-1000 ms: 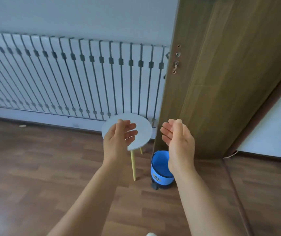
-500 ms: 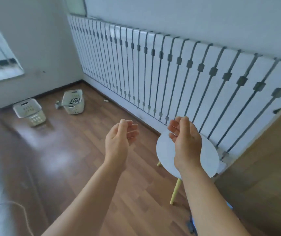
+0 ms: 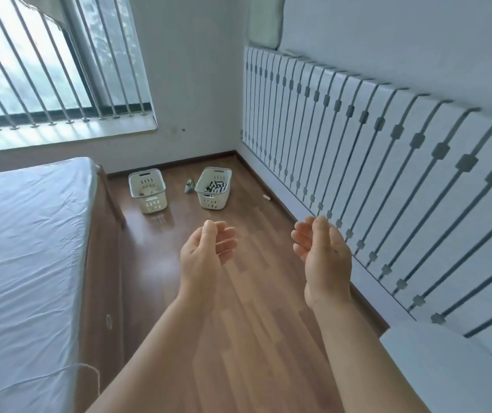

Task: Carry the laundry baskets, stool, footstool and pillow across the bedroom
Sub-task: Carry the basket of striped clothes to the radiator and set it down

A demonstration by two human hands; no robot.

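Note:
Two white laundry baskets stand on the wooden floor in the far corner: the left basket (image 3: 148, 190) near the bed's end, the right basket (image 3: 213, 187) with striped cloth inside. The round white stool top (image 3: 447, 365) shows at the bottom right, beside my right forearm. My left hand (image 3: 206, 254) and my right hand (image 3: 323, 254) hang in front of me above the floor, palms facing each other, fingers loosely curled, holding nothing. No footstool or pillow is in view.
A bed with a white sheet (image 3: 27, 248) fills the left side. A white slatted panel (image 3: 387, 162) runs along the right wall. A barred window (image 3: 45, 61) is at the back. A small crumpled item (image 3: 189, 186) lies between the baskets.
The view has swung left, from the door and stool toward the far corner. The stool has slid to the bottom right edge; the bed and both baskets have come into view. Both hands stay empty.

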